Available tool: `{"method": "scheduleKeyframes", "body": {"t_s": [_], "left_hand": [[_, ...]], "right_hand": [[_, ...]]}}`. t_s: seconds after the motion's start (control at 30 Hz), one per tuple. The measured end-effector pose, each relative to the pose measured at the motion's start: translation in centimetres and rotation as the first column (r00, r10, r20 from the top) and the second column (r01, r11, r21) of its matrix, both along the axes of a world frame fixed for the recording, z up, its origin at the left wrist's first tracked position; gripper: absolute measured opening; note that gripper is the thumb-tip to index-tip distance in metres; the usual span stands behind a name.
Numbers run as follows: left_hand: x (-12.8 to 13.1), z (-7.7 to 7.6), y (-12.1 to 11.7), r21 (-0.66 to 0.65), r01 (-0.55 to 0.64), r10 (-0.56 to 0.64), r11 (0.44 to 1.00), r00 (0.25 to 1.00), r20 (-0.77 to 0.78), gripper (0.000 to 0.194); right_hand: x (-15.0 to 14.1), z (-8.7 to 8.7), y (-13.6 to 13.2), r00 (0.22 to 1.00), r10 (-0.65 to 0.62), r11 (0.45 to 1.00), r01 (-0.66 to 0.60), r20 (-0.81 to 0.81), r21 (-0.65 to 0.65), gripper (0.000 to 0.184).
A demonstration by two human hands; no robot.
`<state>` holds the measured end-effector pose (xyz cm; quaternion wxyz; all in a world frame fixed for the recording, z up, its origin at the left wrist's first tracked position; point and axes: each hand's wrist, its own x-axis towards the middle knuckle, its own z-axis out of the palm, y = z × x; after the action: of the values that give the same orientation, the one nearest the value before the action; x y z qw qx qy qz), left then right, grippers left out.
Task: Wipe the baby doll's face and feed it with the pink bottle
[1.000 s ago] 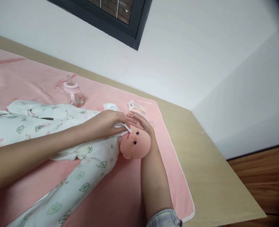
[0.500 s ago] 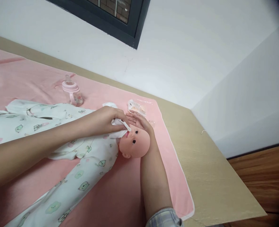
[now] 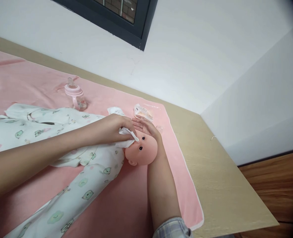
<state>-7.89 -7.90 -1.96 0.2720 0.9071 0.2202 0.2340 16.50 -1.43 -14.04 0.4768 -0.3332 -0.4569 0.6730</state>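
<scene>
1. Lying beneath everything: a table, its bare wood past the grip on the far side of the right forearm.
2. Covering much of that wood, a pink blanket, stretching under the grip and back along the left arm.
3. Resting on the blanket, a doll in white patterned clothes, body running back from the grip beneath the left forearm, head just past the fingertips, both eyes uncovered.
4. Reaching across the doll's body, left hand palm down, wrist nearly straight, fingers and thumb together, clamped on a white cloth.
5. Coming up from the near edge, plaid sleeve at the forearm; right hand palm up beside the head, fingers apart and clamped on nothing, wrist against the head.
6. Standing back from the grip, beyond the left forearm, a pink-topped bottle.
7. Lying just beyond the right fingers, a small clear packet.
8. Hanging from the left pinch, the white cloth, edge at the nose; now over the red lips, visible half a second earlier. Seemingly a slight shift up the face, with wiping contact likely around mouth and nose.
</scene>
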Motion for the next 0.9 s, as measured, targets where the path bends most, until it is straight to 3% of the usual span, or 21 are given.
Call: {"method": "scheduleKeyframes", "body": {"t_s": [0.47,0.8,0.9], "left_hand": [[0.5,0.0,0.8,0.064,-0.024,0.024,0.998,1.000,-0.003,0.025],[-1.1,0.4,-0.1,-0.153,-0.054,0.043,0.987,0.996,-0.073,0.025],[-1.1,0.2,-0.3,-0.163,-0.044,0.032,0.986,0.997,-0.070,0.024]], "right_hand": [[-0.5,0.9,-0.6,0.997,-0.054,0.998,0.056,0.061,-0.034,0.038],[-0.5,1.2,-1.0,0.997,-0.057,0.994,0.061,0.048,-0.091,0.040],[-0.5,1.1,-1.1,0.997,-0.064,0.994,0.067,0.046,-0.083,0.040]]}}
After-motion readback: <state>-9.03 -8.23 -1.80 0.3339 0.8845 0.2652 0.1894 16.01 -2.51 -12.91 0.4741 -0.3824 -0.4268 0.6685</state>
